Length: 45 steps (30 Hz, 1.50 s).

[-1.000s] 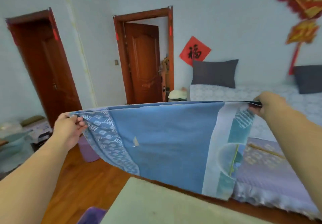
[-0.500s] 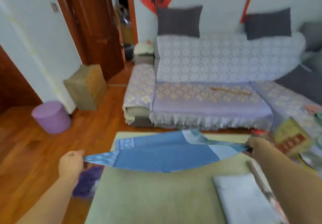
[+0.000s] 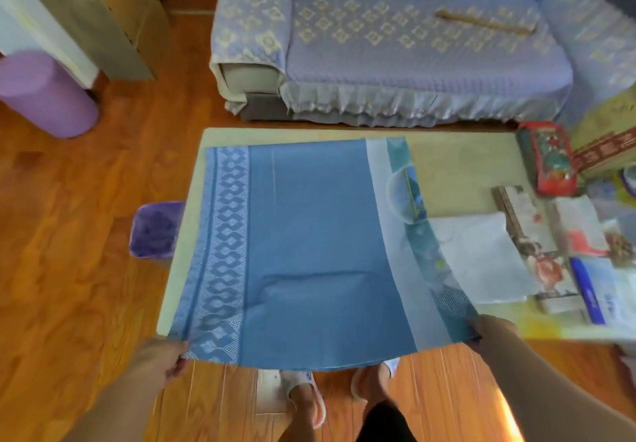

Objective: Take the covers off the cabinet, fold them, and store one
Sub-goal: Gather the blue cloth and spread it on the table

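The left hand (image 3: 161, 355) pinches the near left corner of the blue rectangular fabric cover (image 3: 309, 235), at its white-patterned border. The right hand (image 3: 494, 330) grips the near right corner, at the teal and pale printed band. Both hands hold the near edge just beyond the front edge of the pale green desk (image 3: 461, 156); the rest of the cover lies spread flat on the desk top, its far edge near the desk's back edge. A raised crease crosses the cover's near half. The cover's right edge overlaps a white folded cloth (image 3: 481, 256) lying on the desk. Further right sit a blue pen (image 3: 586, 290), printed papers and a red box (image 3: 550, 159). A purple stool (image 3: 155, 228) stands at the desk's left side. Beyond the desk stands a lavender quilted sofa (image 3: 413, 49).
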Each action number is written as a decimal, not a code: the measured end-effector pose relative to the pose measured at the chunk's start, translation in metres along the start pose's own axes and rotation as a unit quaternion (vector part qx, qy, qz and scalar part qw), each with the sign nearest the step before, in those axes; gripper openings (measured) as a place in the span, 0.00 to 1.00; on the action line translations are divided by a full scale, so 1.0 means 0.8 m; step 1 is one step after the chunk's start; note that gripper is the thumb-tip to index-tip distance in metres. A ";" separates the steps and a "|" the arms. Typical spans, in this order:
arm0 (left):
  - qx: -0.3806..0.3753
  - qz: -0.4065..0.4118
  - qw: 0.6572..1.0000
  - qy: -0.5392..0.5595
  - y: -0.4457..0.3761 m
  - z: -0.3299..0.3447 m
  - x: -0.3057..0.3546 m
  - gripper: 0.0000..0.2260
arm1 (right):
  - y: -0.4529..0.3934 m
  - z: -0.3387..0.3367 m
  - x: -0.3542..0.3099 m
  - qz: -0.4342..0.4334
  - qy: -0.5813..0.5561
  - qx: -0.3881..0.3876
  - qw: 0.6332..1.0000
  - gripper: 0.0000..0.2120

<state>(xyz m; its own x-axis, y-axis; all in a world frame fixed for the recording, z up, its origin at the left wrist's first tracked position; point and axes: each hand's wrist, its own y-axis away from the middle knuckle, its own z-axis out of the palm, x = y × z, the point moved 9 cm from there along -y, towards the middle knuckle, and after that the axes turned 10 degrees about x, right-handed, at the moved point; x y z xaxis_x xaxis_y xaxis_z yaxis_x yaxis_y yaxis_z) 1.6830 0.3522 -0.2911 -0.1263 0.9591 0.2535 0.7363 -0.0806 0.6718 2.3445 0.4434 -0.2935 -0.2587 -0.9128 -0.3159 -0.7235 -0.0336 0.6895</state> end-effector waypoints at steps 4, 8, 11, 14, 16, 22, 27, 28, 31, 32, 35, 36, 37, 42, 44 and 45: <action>-0.015 -0.019 0.999 0.049 0.004 -0.006 -0.021 0.05 | 0.011 -0.007 0.012 -0.015 0.025 0.007 1.000 0.08; -0.054 -0.066 0.974 0.212 0.019 -0.004 -0.025 0.06 | 0.012 -0.025 0.004 -0.037 0.028 0.020 0.999 0.05; -0.050 -0.073 0.956 0.280 0.021 -0.011 -0.019 0.11 | 0.001 -0.031 0.002 -0.012 -0.009 -0.020 1.000 0.05; -0.037 -0.069 0.947 0.311 0.021 -0.020 -0.016 0.15 | -0.010 -0.031 0.004 0.020 -0.037 -0.079 0.996 0.09; -0.031 -0.066 0.939 0.337 0.026 -0.025 -0.013 0.15 | -0.010 -0.032 -0.001 0.025 -0.037 -0.107 0.993 0.07; -0.024 -0.064 0.899 0.433 0.060 -0.035 -0.001 0.14 | 0.010 -0.041 -0.013 0.073 -0.083 -0.158 0.981 0.09; 0.019 -0.016 0.912 0.410 0.098 -0.048 0.006 0.18 | 0.031 -0.060 -0.062 -0.116 0.047 -0.091 0.988 0.06; 0.031 0.001 0.919 0.394 0.104 -0.051 0.007 0.19 | 0.034 -0.063 -0.067 -0.145 0.068 -0.083 0.984 0.06; 0.056 0.060 0.931 0.355 0.118 -0.053 0.018 0.22 | 0.024 -0.066 -0.073 -0.196 0.087 -0.082 0.973 0.13; 0.055 0.077 0.933 0.346 0.120 -0.051 0.021 0.23 | 0.019 -0.067 -0.075 -0.225 0.106 -0.067 0.966 0.16; 0.065 0.102 0.944 0.306 0.118 -0.049 0.013 0.25 | 0.004 -0.055 -0.072 -0.293 0.180 -0.037 0.938 0.18; 0.064 0.100 0.948 0.295 0.118 -0.047 0.008 0.25 | -0.003 -0.049 -0.064 -0.283 0.195 -0.047 0.938 0.16; 0.065 0.094 0.951 0.286 0.114 -0.046 0.001 0.25 | -0.011 -0.043 -0.054 -0.262 0.205 -0.063 0.941 0.14; 0.040 0.077 0.968 0.233 0.104 -0.032 -0.019 0.23 | -0.026 -0.033 -0.017 -0.135 0.179 -0.088 0.970 0.04; 0.038 0.075 0.970 0.226 0.100 -0.031 -0.025 0.23 | -0.025 -0.022 -0.012 -0.124 0.162 -0.104 0.973 0.04; 0.037 0.072 0.971 0.226 0.098 -0.030 -0.029 0.24 | -0.024 -0.017 -0.008 -0.116 0.152 -0.110 0.975 0.03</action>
<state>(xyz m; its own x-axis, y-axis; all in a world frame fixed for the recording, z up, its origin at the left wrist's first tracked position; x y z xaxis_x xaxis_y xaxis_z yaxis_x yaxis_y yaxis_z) 1.7279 0.3169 -0.2278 -0.2849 0.7211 0.6315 0.8113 -0.1695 0.5596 2.3686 0.4447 -0.2957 0.1213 -0.9473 -0.2964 -0.5770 -0.3102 0.7556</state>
